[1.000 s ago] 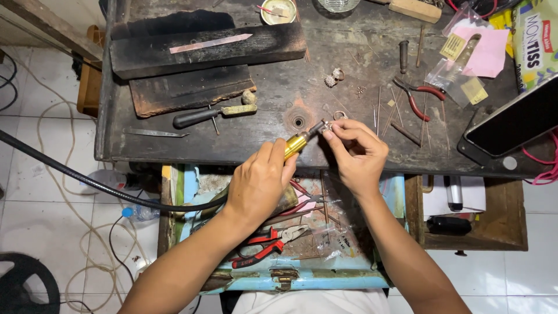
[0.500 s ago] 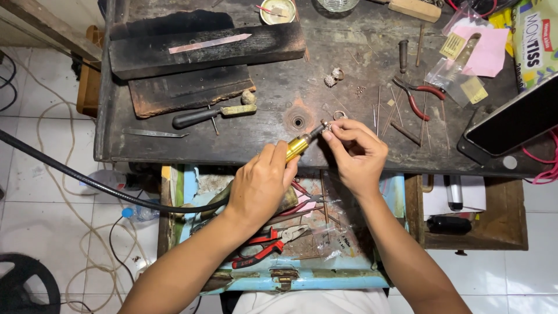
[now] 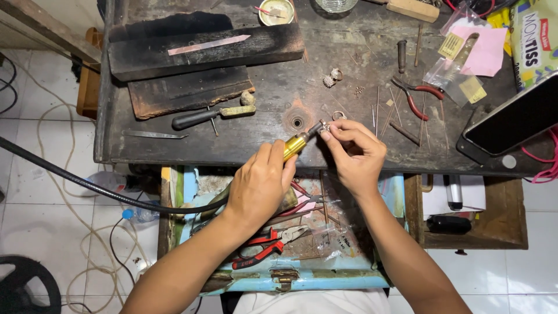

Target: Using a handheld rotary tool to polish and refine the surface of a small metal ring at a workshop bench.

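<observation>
My left hand [image 3: 259, 185] grips a brass-bodied rotary handpiece [image 3: 297, 143] whose black flexible shaft [image 3: 87, 187] runs off to the left. Its tip points up and right at a small silver piece [image 3: 325, 127], which the fingertips of my right hand [image 3: 356, 152] pinch. Both hands hover at the front edge of a dark, worn workbench [image 3: 256, 139], just right of a round hole [image 3: 297, 122] in its top.
Charred wooden blocks [image 3: 203, 49] lie at the back left, with a black-handled tool [image 3: 212, 115] in front of them. Red-handled pliers [image 3: 417, 96], thin rods and small rings lie at the right, beside a dark phone [image 3: 511, 122]. An open blue drawer [image 3: 279, 273] below holds red pliers.
</observation>
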